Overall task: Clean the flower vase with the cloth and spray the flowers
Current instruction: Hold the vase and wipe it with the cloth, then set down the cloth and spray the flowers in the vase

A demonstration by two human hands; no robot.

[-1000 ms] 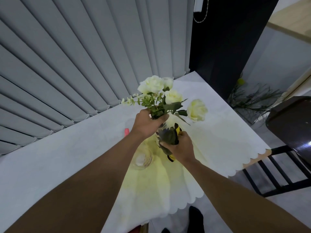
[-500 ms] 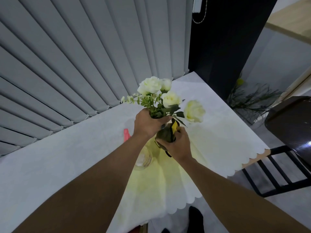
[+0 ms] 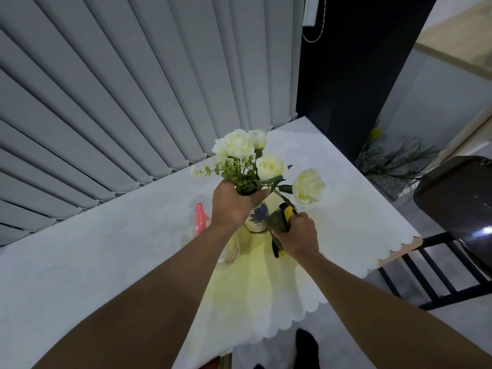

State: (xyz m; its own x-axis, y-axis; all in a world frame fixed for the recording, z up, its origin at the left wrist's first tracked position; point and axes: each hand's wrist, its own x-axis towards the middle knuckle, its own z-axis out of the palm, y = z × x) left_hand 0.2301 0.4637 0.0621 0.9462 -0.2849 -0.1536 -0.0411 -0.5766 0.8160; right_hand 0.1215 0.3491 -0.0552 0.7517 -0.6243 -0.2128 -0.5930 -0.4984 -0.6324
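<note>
A white vase (image 3: 257,218) with a blue flower painted on it stands on the table and holds cream roses (image 3: 270,165) with green stems. My left hand (image 3: 234,205) is closed around the vase's neck and the stems at the top. My right hand (image 3: 299,235) grips a dark green and yellow cloth (image 3: 280,221), pressed against the vase's right side. A spray bottle with a pink head (image 3: 201,218) and clear body stands just left of the vase, mostly hidden behind my left forearm.
The table (image 3: 106,249) wears a white scalloped tablecloth and ends close on the right and front. Grey vertical blinds (image 3: 133,89) hang behind it. A dark chair (image 3: 458,209) stands at the right, with a potted plant (image 3: 391,161) beyond it.
My right hand with the cloth has slid to the right side of the vase, uncovering the blue painted flower. The left hand keeps its hold at the top.
</note>
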